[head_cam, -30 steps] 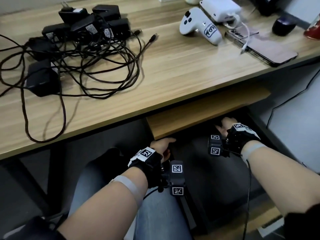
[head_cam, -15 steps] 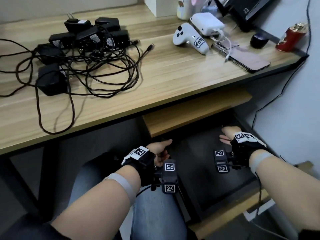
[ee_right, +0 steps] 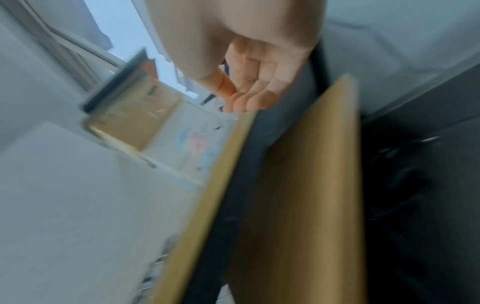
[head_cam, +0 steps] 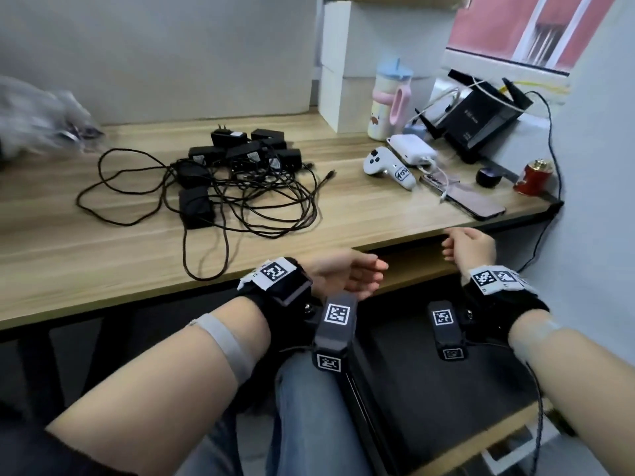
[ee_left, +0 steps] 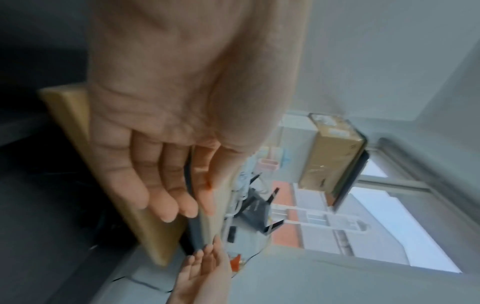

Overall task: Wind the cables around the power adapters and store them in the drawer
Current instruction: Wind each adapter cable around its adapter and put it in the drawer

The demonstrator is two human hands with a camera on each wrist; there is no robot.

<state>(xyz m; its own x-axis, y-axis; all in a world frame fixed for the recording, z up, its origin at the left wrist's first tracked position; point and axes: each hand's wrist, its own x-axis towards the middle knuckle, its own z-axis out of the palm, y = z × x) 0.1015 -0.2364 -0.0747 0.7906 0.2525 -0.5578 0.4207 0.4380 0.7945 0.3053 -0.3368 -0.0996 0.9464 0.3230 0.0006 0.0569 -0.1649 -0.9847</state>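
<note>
Several black power adapters [head_cam: 240,152] lie in a heap at the middle of the wooden desk [head_cam: 86,269], their black cables [head_cam: 261,201] tangled in loose loops around them. One adapter [head_cam: 195,205] sits apart at the front of the heap. Below the desk the drawer [head_cam: 429,389] stands pulled out, its dark inside bare, with its wooden front [head_cam: 481,441] near my right forearm. My left hand [head_cam: 354,274] [ee_left: 155,164] hovers at the desk's front edge, fingers relaxed, holding nothing. My right hand [head_cam: 467,250] [ee_right: 254,82] hangs loosely curled and empty by the edge further right.
At the desk's right end lie a white controller [head_cam: 388,166], a white power bank [head_cam: 410,149], a phone [head_cam: 470,201], a dark mouse [head_cam: 488,176] and a red can [head_cam: 534,175]. Behind them stand a pastel cup [head_cam: 391,104], a black router [head_cam: 477,121] and white boxes [head_cam: 354,63].
Both hands have risen from the drawer's inside to the desk's front edge. The drawer came further out, and the head view has tilted up to show the back of the desk.
</note>
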